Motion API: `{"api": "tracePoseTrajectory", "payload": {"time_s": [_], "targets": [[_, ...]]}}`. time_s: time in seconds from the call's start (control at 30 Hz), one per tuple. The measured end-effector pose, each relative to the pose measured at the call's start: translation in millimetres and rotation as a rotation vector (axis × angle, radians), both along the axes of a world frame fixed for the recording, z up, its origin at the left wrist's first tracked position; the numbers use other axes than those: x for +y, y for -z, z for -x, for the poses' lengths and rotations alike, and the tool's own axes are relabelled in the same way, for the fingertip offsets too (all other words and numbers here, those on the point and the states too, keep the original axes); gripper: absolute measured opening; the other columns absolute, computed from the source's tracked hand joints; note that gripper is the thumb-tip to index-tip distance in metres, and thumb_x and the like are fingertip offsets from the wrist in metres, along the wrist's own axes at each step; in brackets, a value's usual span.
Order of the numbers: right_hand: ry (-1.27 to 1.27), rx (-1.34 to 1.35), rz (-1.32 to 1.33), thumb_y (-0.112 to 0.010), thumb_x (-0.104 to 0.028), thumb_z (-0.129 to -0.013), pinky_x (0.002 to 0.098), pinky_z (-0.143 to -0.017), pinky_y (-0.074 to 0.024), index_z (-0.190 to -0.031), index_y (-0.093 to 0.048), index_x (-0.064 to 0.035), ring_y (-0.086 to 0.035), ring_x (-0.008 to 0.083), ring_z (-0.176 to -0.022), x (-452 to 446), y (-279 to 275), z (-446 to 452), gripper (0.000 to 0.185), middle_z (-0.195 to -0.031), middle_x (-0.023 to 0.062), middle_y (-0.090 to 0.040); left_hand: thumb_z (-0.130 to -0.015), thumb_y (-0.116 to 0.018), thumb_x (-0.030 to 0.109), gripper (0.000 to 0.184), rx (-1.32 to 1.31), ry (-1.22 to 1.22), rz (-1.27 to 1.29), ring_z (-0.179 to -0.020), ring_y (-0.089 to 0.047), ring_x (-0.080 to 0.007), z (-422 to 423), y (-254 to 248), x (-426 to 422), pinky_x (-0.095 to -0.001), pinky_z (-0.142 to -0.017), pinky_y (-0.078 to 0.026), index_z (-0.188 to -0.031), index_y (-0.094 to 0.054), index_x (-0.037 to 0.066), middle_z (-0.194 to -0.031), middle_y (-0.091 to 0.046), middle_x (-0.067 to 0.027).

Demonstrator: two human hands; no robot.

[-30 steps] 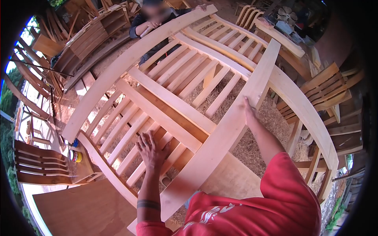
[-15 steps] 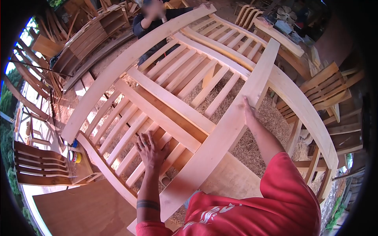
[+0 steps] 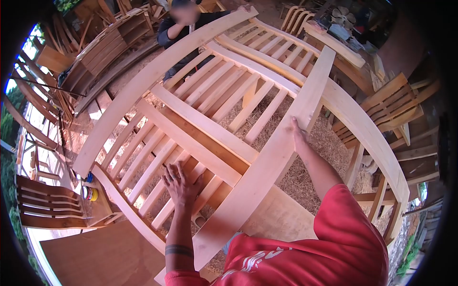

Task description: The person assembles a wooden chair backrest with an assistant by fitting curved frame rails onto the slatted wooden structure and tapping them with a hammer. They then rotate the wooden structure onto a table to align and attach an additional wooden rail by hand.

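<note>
A large slatted wooden frame (image 3: 205,125) spreads out before me. Across its near side lies a wide pale board (image 3: 267,174). My left hand (image 3: 181,185) rests on the slats left of this board, fingers spread, holding nothing. On the board's right edge is my right hand (image 3: 299,133), its thumb on the top face and its other fingers mostly hidden at the edge. Along the far side runs a curved board (image 3: 162,62), and a co-worker (image 3: 179,38) stands behind it with one hand on its upper end and the other arm bent towards the face.
Slatted chair backs stand at the left (image 3: 47,205) and right (image 3: 381,112). A yellow-labelled can (image 3: 89,193) sits at the left. A flat brown panel (image 3: 105,255) lies at the lower left. Behind are a wooden cabinet (image 3: 102,50) and stacked timber. Shavings cover the ground.
The co-worker's bent arm has shifted, first up to the face and then slightly lower. The view has moved a little. My hands keep their places on the wood.
</note>
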State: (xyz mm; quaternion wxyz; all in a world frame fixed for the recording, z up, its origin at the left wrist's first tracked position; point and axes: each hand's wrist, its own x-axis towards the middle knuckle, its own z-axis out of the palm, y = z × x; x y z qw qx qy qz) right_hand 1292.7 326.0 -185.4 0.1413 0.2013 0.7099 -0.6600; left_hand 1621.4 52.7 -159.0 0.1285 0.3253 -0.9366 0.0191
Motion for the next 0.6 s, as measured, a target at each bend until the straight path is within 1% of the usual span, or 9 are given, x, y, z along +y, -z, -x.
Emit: {"api": "tracePoseTrajectory", "payload": {"time_s": [0.1, 0.2, 0.3, 0.4, 0.57, 0.6], "targets": [[0.094, -0.023, 0.015, -0.071, -0.05, -0.08, 0.0353, -0.084, -0.049, -0.105, -0.065, 0.0021, -0.061, 0.0209, -0.092, -4.1, -6.8, -2.3, 0.058, -0.104, 0.0115, -0.066, -0.072, -0.071, 0.054, 0.091, 0.001, 0.004, 0.001, -0.131, -0.032, -0.0419, -0.2, -0.3, 0.6, -0.0568, -0.107, -0.024, -0.14, -0.033, 0.008, -0.136, -0.039, -0.0273], [0.037, -0.043, 0.021, -0.071, -0.051, -0.08, 0.0354, -0.084, -0.0491, -0.106, -0.065, 0.0018, -0.061, 0.0209, -0.093, -1.8, -4.9, 0.5, 0.06, -0.105, 0.0114, -0.066, -0.072, -0.07, 0.053, 0.091, 0.002, 0.006, 0.007, -0.13, -0.033, -0.0421, 0.0, 0.2, 0.1, -0.0565, -0.108, -0.024, -0.141, -0.033, 0.008, -0.136, -0.039, -0.0273], [0.053, -0.073, 0.005, -0.071, -0.052, -0.079, 0.0358, -0.085, -0.049, -0.11, -0.063, 0.002, -0.061, 0.0215, -0.095, -1.9, -7.3, -0.3, 0.063, -0.109, 0.012, -0.064, -0.072, -0.07, 0.053, 0.09, -0.003, 0.008, 0.016, -0.13, -0.033, -0.0422, -0.6, 0.6, -0.3, -0.0562, -0.108, -0.024, -0.141, -0.032, 0.008, -0.136, -0.039, -0.0273], [0.059, -0.039, 0.026, -0.071, -0.053, -0.079, 0.036, -0.087, -0.0488, -0.113, -0.062, 0.0023, -0.061, 0.0222, -0.098, 0.3, 7.7, 5.9, 0.065, -0.113, 0.0127, -0.063, -0.072, -0.07, 0.053, 0.09, -0.008, 0.004, 0.013, -0.13, -0.034, -0.0422, 0.0, -0.1, 0.2, -0.056, -0.108, -0.024, -0.141, -0.032, 0.008, -0.136, -0.039, -0.0271], [0.064, -0.041, 0.029, -0.071, -0.053, -0.079, 0.036, -0.087, -0.049, -0.112, -0.062, 0.0026, -0.06, 0.0227, -0.099, 1.1, 12.8, 8.2, 0.066, -0.113, 0.013, -0.063, -0.072, -0.069, 0.055, 0.09, -0.01, 0.002, 0.019, -0.13, -0.033, -0.0418, -0.3, 2.8, -0.9, -0.0557, -0.108, -0.023, -0.141, -0.033, 0.008, -0.136, -0.039, -0.0268], [0.062, -0.044, 0.028, -0.071, -0.053, -0.079, 0.0361, -0.087, -0.0491, -0.113, -0.062, 0.0027, -0.06, 0.0227, -0.099, -0.7, 6.3, 5.6, 0.066, -0.113, 0.013, -0.063, -0.072, -0.069, 0.055, 0.09, -0.015, 0.0, 0.018, -0.13, -0.033, -0.0417, -0.2, 2.4, -0.8, -0.0556, -0.108, -0.023, -0.141, -0.033, 0.008, -0.136, -0.039, -0.0267]]}}
